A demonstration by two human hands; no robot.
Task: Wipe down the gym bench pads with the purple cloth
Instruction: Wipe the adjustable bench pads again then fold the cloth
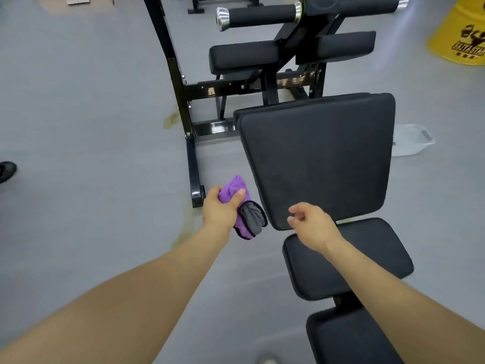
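Lowest bench pad [349, 337] nearest, then seat pad [367, 264]. Right hand [312, 223] over back pad's lower corner, fingers loosely curled, holding nothing. Left hand [223, 208] just beside back pad [317, 156], clutching bunched purple cloth [236, 189] above grey floor [91, 127]. Farther off, foam rollers [262, 15] and yellow cone [462, 35].

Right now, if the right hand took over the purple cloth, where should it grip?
Probably the loose grey-edged fold of the purple cloth hanging below the left hand, coming from the right, where the right hand hovers with nothing in it.
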